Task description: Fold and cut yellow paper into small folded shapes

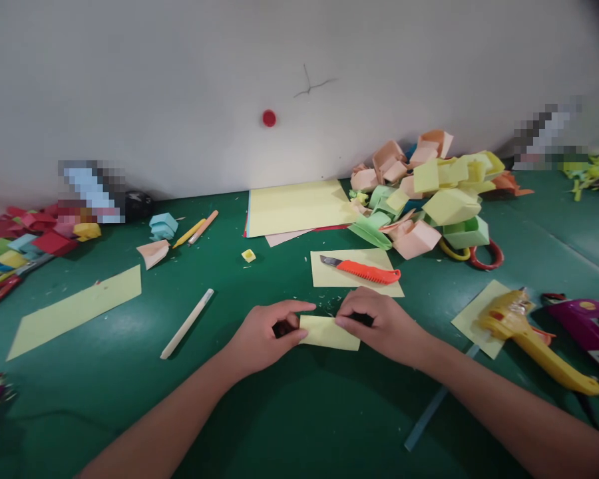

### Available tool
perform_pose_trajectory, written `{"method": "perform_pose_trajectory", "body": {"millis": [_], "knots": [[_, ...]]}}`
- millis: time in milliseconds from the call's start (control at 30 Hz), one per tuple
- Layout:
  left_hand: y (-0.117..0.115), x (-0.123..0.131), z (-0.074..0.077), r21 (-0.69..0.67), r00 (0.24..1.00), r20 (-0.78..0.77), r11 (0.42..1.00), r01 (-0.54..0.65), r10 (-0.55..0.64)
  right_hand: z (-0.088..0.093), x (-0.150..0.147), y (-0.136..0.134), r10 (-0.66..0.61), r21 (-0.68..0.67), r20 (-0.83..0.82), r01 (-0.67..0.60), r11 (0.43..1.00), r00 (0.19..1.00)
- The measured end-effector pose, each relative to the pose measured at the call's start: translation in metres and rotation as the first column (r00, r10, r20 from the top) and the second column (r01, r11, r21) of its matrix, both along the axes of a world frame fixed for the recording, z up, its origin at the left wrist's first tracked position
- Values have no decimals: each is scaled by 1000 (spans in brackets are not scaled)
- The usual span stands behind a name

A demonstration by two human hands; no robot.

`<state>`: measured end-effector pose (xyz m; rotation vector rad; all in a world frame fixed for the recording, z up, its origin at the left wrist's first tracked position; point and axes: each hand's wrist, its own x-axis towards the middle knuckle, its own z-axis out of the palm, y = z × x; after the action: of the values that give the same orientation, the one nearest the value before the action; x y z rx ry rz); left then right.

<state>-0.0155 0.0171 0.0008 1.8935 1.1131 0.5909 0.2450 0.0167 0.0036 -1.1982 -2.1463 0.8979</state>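
Note:
A small yellow paper strip (330, 334) is held up between my two hands over the green table. My left hand (264, 332) pinches its left end between thumb and fingers, the forefinger stretched out above it. With thumb and forefinger my right hand (379, 326) grips the strip's upper edge, right of the middle. Just beyond my hands lies an orange cutter knife (367, 270), its blade showing, on a yellow paper piece (324, 274). A tiny folded yellow paper piece (248, 255) sits farther off to the left.
Folded paper pieces (449, 206) are heaped at the back right, scissors (486, 255) partly under them. A yellow glue gun (534, 339) lies at right. Yellow sheets (299, 207) lie by the wall (190, 86). Left are a pale stick (187, 324) and a long paper strip (74, 313).

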Motion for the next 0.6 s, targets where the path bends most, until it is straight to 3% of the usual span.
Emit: {"method": "perform_pose_trajectory", "body": {"millis": [400, 600], "knots": [[-3, 3, -3, 36, 996, -89, 999, 22, -19, -12, 2, 1, 26, 271, 89, -49, 961, 996], [-4, 5, -8, 195, 987, -150, 980, -33, 63, -8, 2, -6, 128, 432, 189, -199, 880, 974]]}}
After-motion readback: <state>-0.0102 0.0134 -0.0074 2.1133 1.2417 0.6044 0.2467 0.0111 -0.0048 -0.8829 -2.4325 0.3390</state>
